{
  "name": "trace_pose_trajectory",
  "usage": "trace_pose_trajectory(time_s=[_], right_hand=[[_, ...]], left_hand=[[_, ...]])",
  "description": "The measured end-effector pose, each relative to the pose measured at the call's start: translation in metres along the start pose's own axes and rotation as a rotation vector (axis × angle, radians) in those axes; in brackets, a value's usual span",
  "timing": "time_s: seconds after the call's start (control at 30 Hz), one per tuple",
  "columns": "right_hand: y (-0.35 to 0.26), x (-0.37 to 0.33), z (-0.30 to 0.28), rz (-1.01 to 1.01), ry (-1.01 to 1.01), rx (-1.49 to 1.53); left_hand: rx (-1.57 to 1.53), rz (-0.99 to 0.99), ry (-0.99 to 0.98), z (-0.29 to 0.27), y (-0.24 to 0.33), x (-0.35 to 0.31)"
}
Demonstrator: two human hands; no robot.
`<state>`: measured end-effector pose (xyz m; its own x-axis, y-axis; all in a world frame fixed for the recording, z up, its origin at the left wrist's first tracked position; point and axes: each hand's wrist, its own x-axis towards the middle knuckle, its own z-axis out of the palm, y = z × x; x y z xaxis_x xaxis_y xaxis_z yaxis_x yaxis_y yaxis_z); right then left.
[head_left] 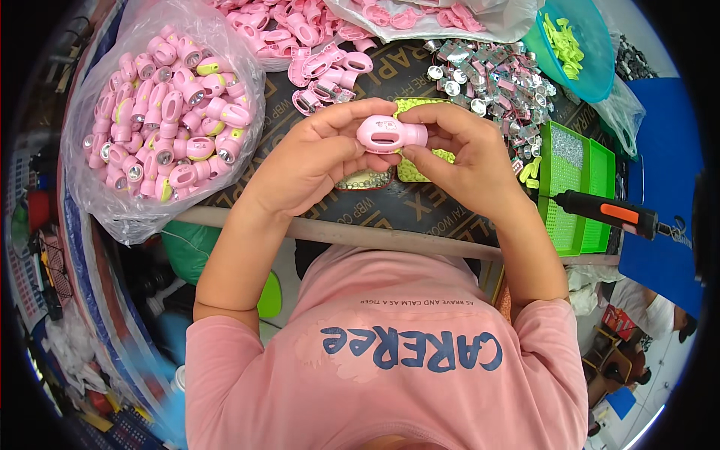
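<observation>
The left hand (319,154) and right hand (461,146) held one pink flashlight (394,130) between them, thumbs and fingers pinching its ends; it looked nearly assembled. Left of the left hand, a clear bag (124,214) bulged with seemingly finished flashlights (159,109). Work apparently remained: loose pink shells (322,67) lay beyond the left hand, metallic inner parts (495,82) beyond the right hand.

A dark wooden tabletop with tan lettering (457,217) carries a full, clear plastic bag (131,216) at left, loose pink plastic shells (324,69) toward the back, a heap of silvery components (491,81), scattered yellow-green plastic pieces (531,171) and a bright green rectangular plastic tray (598,196) at right.
</observation>
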<state>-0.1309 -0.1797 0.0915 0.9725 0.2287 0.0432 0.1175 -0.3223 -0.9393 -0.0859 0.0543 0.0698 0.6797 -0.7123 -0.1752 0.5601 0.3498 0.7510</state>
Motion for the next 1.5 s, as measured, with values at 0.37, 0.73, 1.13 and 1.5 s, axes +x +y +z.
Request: trace_pose_trajectory(time_s=[0.37, 0.73, 1.13, 1.5], right_hand=[[0.016, -0.001, 0.014, -0.266, 0.163, 0.035], [0.022, 0.002, 0.014, -0.344, 0.151, 0.103], [0.012, -0.003, 0.015, -0.196, 0.165, 0.164], [0.008, -0.001, 0.022, -0.035, 0.280, 0.820]], left_hand=[[-0.016, 0.061, 0.022, 0.002, -0.001, -0.003], [0.223, 0.243, 0.098, 0.008, -0.010, -0.003], [0.283, 0.336, 0.150, 0.010, -0.012, -0.006], [0.297, 0.364, 0.108, 0.006, -0.013, -0.007]])
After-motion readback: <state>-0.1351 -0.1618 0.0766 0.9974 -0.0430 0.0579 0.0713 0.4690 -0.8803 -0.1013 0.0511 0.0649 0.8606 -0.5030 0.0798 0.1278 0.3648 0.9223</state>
